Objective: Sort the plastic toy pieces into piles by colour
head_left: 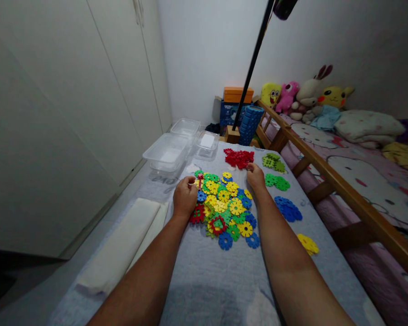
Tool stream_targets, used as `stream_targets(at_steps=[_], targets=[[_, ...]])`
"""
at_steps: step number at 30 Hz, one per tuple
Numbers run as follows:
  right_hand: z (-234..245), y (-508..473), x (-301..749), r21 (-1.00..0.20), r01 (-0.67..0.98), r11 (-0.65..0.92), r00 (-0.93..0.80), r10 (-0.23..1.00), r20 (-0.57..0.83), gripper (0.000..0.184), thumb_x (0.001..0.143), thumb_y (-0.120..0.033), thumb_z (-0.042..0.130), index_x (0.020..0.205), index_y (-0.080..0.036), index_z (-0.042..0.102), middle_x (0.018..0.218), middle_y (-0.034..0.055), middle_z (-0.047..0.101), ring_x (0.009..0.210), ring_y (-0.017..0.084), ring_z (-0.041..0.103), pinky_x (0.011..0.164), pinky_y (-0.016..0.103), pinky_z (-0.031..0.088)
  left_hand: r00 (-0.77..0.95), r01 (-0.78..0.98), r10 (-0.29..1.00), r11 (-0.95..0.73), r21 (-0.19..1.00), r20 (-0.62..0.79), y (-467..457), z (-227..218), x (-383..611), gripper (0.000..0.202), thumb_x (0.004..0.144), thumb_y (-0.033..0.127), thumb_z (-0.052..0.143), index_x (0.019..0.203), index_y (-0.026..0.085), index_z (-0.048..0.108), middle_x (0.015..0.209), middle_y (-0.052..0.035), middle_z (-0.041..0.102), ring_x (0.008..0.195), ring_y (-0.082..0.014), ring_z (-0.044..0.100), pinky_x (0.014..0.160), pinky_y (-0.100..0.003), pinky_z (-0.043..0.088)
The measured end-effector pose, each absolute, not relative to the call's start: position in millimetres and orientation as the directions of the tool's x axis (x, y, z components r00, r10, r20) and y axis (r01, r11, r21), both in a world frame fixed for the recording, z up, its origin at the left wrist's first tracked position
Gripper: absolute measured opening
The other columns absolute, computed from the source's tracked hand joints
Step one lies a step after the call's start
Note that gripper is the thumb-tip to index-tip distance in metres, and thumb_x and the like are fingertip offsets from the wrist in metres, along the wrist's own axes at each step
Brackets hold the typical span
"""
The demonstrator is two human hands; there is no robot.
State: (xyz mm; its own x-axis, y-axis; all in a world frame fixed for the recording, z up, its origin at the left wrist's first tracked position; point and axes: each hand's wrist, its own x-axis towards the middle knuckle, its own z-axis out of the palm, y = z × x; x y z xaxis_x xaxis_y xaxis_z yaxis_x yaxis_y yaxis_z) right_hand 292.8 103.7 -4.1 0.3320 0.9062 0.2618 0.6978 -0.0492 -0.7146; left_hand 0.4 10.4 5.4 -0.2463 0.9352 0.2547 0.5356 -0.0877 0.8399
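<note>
A mixed heap of yellow, blue, green and red snowflake-shaped plastic pieces lies on a grey cloth. My left hand rests at the heap's left edge, fingers curled in a pinch on a small piece I cannot make out. My right hand reaches to the near edge of a sorted red pile, fingers curled down on it. Sorted piles lie to the right: light green, darker green, blue and yellow.
Clear plastic containers stand at the cloth's far left. A folded white cloth lies to the left. A wooden bed rail runs along the right, with plush toys beyond. A black pole rises behind the piles.
</note>
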Motion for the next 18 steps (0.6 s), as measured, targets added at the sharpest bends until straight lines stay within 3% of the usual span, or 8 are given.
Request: stream_targets(at_steps=[8,13,18], targets=[[17,100,282,-0.694,0.72,0.003,0.293,0.905,0.309,0.053,0.075,-0.012,0.048,0.123,-0.008,0.068,0.129,0.0173,0.069,0.116,0.025,0.064,0.105,0.036,0.046,-0.268,0.508,0.934,-0.073,0.858,0.238,10,7,0,0.031,0.08,0.02,0.049,0.104,0.019,0.069,0.103,-0.007,0.073,0.095,-0.0221,0.068,0.092,-0.035,0.052],[41,91,250,-0.667,0.695,0.268,-0.111,0.957,0.268,0.038,0.084,-0.018,0.051,0.115,-0.014,0.072,0.118,0.0111,0.074,0.109,0.023,0.066,0.103,0.038,0.048,-0.276,0.491,0.931,-0.077,0.867,0.24,10,7,0,0.032,0.08,0.021,0.049,0.104,0.019,0.069,0.102,-0.0071,0.073,0.093,-0.0219,0.068,0.092,-0.036,0.052],[51,75,196,-0.469,0.741,0.481,-0.448,0.874,0.189,0.034,0.089,-0.016,0.055,0.116,-0.022,0.074,0.127,0.0079,0.072,0.12,0.026,0.059,0.11,0.046,0.04,-0.28,0.492,0.929,-0.079,0.867,0.244,12,3,-1,0.032,0.081,0.021,0.048,0.105,0.018,0.069,0.102,-0.0076,0.073,0.094,-0.0219,0.068,0.092,-0.035,0.053]])
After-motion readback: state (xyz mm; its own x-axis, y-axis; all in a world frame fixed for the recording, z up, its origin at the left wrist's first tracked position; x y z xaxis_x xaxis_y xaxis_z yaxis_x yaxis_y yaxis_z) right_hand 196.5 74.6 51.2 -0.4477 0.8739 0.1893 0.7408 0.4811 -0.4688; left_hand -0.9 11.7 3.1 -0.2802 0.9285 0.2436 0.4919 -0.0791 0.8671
